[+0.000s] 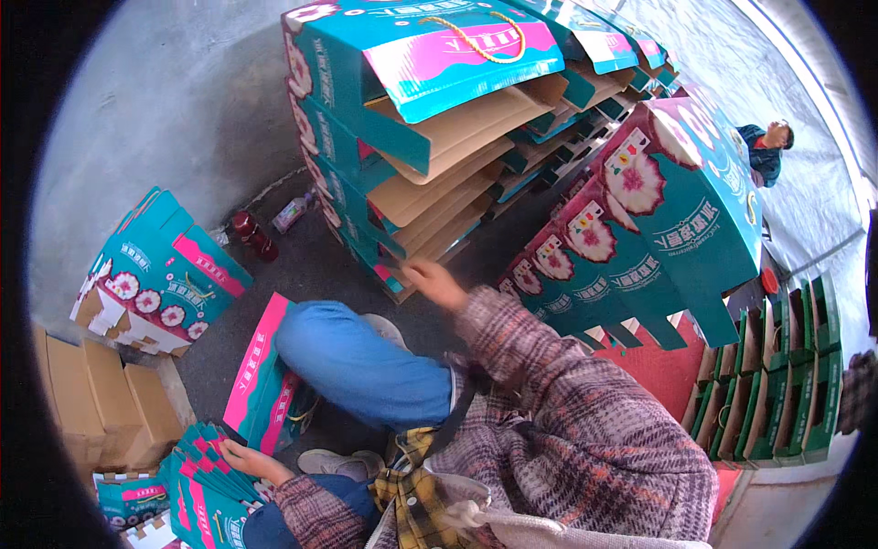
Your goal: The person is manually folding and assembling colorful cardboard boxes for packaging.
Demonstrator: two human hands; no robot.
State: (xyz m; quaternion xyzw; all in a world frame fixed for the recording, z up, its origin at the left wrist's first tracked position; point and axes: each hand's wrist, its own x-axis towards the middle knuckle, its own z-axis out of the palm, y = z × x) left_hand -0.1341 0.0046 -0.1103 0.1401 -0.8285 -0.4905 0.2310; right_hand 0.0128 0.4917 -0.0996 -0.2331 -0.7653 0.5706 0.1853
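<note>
Nearest the camera, at the lower left, the person's left hand (242, 457) rests with its fingers spread flat on a fanned pile of flat teal and pink cartons (203, 489); it presses on the top sheet rather than pinching it. Just above that pile, a single flat carton (261, 371) with a pink panel leans against the person's blue-trousered knee (366, 366).

Beyond the knee, the right hand (434, 284) is stretched forward, its plaid sleeve (549, 384) running back toward the body. This hand is blurred, so I cannot tell whether its fingers are spread or closed; it appears to hold nothing and hovers just beside the lower corner of a tall stack of folded cartons (402, 165) with brown undersides and a rope handle on top.

Judging from this reach, the step would go best if the right hand took one carton by its edge while the left kept the fanned pile from sliding.

Left of the knee sits another heap of cartons (160, 274), with a dark bottle (253, 235) on the floor behind it. Right of the tall stack leans a row of upright cartons with flower prints (640, 238). Farthest off, at the upper right, another person (766, 146) is seated.
</note>
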